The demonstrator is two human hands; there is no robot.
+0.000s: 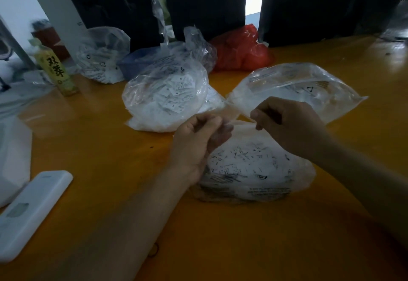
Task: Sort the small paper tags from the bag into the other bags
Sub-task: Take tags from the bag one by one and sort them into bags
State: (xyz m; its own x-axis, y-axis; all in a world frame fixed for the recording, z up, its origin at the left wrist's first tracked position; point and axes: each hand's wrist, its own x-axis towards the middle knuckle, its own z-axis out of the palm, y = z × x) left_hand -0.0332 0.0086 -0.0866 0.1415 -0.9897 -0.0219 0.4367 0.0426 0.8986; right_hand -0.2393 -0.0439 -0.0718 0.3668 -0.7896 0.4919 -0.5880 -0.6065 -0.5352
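Observation:
A clear plastic bag [254, 170] full of small white paper tags lies on the orange table right in front of me. My left hand [198, 139] pinches the left side of its top edge. My right hand [284, 119] pinches the right side of that edge, so the bag's mouth stretches between the two. Behind it to the left sits a second clear bag [165, 97] packed with tags. To the right lies a flatter clear bag [298, 90] with few tags. A third tag bag [101, 59] stands at the back left.
A red plastic bag [240, 48] and a blue tub [136, 62] sit at the back. A yellow-labelled bottle [55, 68] stands at the left. A white remote [28, 214] lies near my left forearm. Dark curtains hang behind the orange table [99, 143].

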